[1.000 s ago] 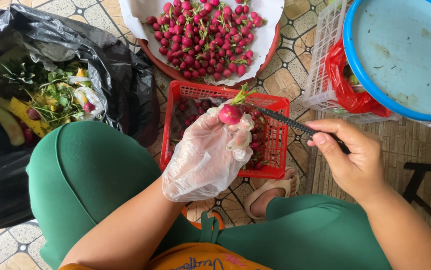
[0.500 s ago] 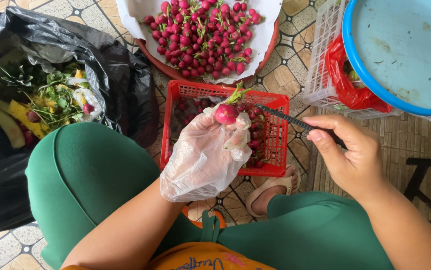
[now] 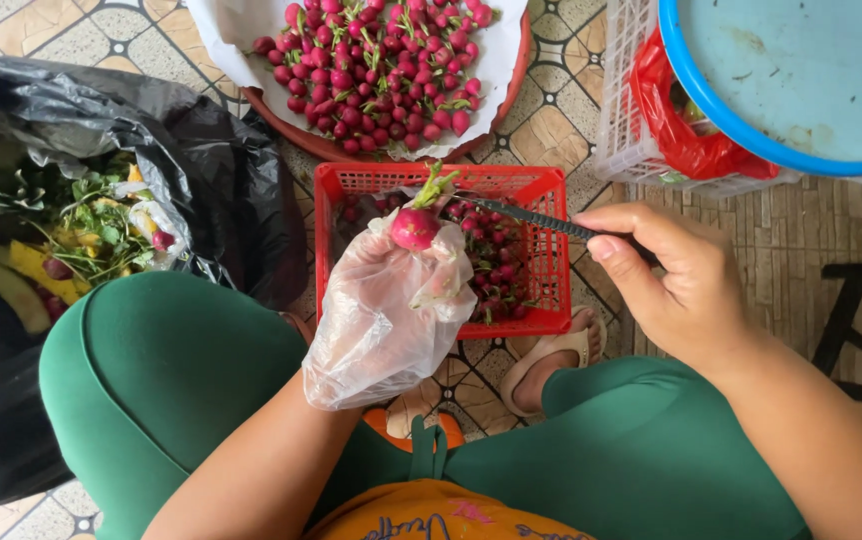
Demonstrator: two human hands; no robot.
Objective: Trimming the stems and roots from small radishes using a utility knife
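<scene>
Patterned floor tiles (image 3: 551, 130), seen from above past green-trousered knees.

Left hand (image 3: 391, 310): sheathed in a loose clear plastic glove, fingers closed on one red radish (image 3: 414, 228), lifted with its green stub up, apparently so the blade can reach the top.

Right hand (image 3: 686, 290): bare, fingers pinched together on the handle of a thin dark knife (image 3: 531, 217), blade pointing across toward the radish and nearly meeting its stem.

Red plastic basket (image 3: 541, 250): directly under both hands, holding radishes; placed, seemingly, to catch what drops.

Round tray (image 3: 511, 90), white-lined: beyond the basket, heaped with red radishes and bits of green.

Black refuse bag (image 3: 201, 170): outside the left hand, mouth open, holding leafy trimmings and yellow peelings.

White crate (image 3: 631, 120): beyond the right hand, with a crumpled red bag (image 3: 686, 140) inside and a blue-rimmed basin (image 3: 801, 80) on top. No labels legible.
</scene>
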